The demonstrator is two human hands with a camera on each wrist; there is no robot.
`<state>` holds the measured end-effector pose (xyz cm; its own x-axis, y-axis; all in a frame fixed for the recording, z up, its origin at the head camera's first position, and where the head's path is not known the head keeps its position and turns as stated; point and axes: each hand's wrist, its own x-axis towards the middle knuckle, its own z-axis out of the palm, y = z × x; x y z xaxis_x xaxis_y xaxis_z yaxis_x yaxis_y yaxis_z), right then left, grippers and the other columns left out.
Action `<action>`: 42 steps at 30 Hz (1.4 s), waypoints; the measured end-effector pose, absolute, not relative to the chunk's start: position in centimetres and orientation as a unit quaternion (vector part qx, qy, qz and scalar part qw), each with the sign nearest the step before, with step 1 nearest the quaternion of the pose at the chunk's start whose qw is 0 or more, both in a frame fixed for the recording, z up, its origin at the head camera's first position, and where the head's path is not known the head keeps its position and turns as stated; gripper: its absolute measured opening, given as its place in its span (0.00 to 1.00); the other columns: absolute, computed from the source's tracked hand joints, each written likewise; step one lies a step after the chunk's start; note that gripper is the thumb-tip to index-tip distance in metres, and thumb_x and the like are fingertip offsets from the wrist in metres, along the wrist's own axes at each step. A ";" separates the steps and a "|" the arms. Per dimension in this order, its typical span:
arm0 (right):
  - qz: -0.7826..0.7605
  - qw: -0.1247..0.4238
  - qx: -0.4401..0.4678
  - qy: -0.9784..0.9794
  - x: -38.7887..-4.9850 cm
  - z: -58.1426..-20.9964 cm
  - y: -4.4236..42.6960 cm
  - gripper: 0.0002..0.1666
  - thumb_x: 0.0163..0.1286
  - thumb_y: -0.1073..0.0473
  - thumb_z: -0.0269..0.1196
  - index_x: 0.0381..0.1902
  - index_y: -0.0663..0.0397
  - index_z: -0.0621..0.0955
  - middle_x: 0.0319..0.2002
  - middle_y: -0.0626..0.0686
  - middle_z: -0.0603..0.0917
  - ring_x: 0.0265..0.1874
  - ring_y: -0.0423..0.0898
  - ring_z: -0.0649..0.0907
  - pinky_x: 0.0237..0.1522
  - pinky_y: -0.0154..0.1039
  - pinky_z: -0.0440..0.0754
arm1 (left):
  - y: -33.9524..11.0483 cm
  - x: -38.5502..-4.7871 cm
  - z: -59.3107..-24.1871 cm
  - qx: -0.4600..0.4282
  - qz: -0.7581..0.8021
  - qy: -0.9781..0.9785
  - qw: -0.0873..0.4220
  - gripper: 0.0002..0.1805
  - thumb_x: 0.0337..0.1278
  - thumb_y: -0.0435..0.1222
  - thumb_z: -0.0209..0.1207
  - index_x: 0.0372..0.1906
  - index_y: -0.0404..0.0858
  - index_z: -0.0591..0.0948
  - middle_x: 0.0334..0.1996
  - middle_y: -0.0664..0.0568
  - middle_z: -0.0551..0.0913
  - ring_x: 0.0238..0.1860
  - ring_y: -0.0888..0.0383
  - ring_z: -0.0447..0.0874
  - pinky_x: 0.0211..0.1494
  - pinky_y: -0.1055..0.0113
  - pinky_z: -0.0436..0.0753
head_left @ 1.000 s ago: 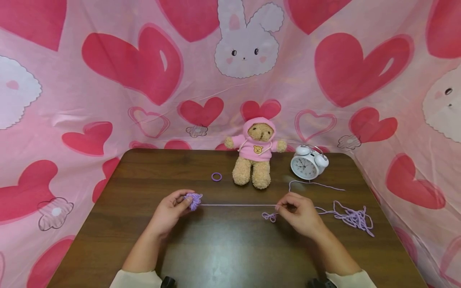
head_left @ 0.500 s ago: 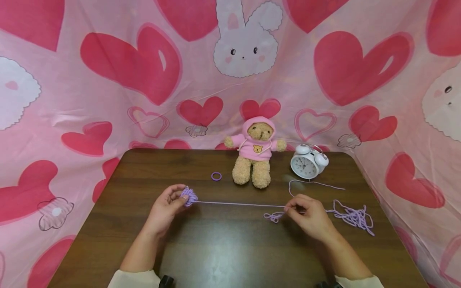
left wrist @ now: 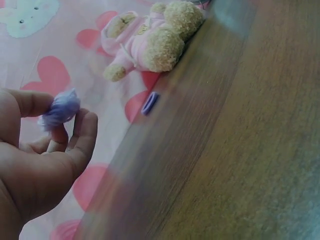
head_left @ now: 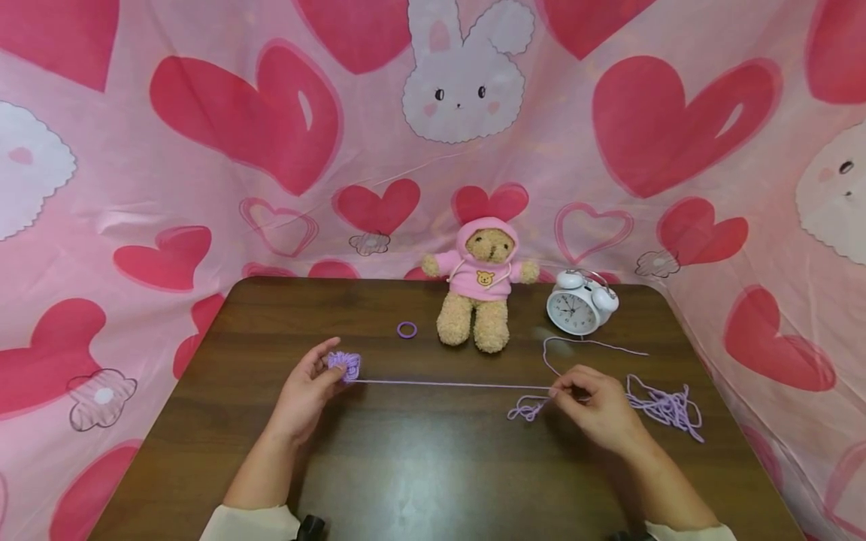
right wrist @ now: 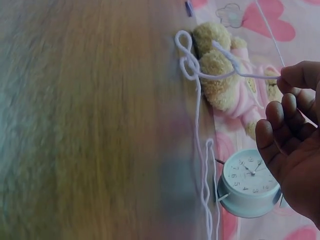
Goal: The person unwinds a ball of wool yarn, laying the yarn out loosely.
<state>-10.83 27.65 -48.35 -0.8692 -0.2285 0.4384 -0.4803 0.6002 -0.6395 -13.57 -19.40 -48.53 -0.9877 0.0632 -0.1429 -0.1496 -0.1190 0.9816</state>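
Note:
In the head view my left hand (head_left: 304, 391) pinches a small wound bundle of lilac yarn (head_left: 346, 367) between thumb and fingers; the left wrist view shows the yarn bundle (left wrist: 61, 111) at the fingertips. A taut yarn strand (head_left: 453, 385) runs from it across to my right hand (head_left: 598, 409), whose thumb and forefinger pinch it. Loose yarn loops (head_left: 526, 409) hang to the left of the right fingers. In the right wrist view, the pinched strand and dangling yarn loops (right wrist: 189, 62) show beside the hand (right wrist: 295, 125).
A loose heap of lilac yarn (head_left: 666, 409) lies at the right, with a tail of yarn (head_left: 595, 343) behind. Along the back of the brown table (head_left: 419, 466) are a purple ring (head_left: 407, 330), a teddy bear (head_left: 482, 285) in a pink hoodie and a white alarm clock (head_left: 578, 304).
My hands have moved apart, the left to the left and the right to the right. The strand between them has lengthened, and the dangling loops have shifted right.

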 end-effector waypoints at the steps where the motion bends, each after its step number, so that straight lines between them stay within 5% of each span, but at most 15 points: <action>1: 0.399 0.156 0.199 -0.882 -10.8 -48.4 27.8 0.13 0.61 0.70 0.74 0.30 0.44 0.86 0.31 0.38 0.83 0.30 0.34 0.81 0.32 0.26 0.77 | -19.4 -13.6 -48.5 -0.034 0.752 0.654 0.070 0.31 0.75 0.24 0.51 0.77 0.30 0.59 0.55 0.40 0.72 0.51 0.57 0.81 0.57 0.62 0.84; 7: 0.383 0.157 0.171 -0.894 -10.4 -48.2 29.0 0.14 0.60 0.69 0.74 0.30 0.42 0.86 0.32 0.37 0.84 0.32 0.33 0.81 0.34 0.25 0.76 | -19.9 -13.6 -48.4 -0.038 0.759 0.647 0.067 0.26 0.76 0.25 0.51 0.74 0.24 0.62 0.61 0.36 0.70 0.55 0.56 0.80 0.59 0.60 0.84; 29: 0.347 0.193 0.077 -0.914 -8.3 -46.3 35.3 0.10 0.61 0.70 0.72 0.30 0.48 0.88 0.33 0.44 0.88 0.35 0.23 0.79 0.34 0.22 0.74 | -22.0 -13.1 -48.6 -0.040 0.748 0.661 0.055 0.27 0.77 0.32 0.56 0.72 0.23 0.64 0.56 0.42 0.75 0.54 0.57 0.82 0.59 0.60 0.84; 42: 0.342 0.225 0.033 -0.912 -7.4 -45.7 39.5 0.08 0.59 0.71 0.73 0.31 0.53 0.88 0.30 0.28 0.83 0.32 0.24 0.74 0.33 0.19 0.68 | -23.5 -12.5 -48.6 -0.042 0.748 0.661 0.037 0.19 0.76 0.30 0.56 0.66 0.33 0.70 0.52 0.47 0.75 0.52 0.59 0.82 0.57 0.61 0.85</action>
<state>-7.42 39.47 -45.72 -0.8962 0.0933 0.4338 -0.2154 0.7633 -0.6091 -12.47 -23.52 -48.64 -0.9937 -0.0012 -0.1118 -0.1108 -0.1240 0.9861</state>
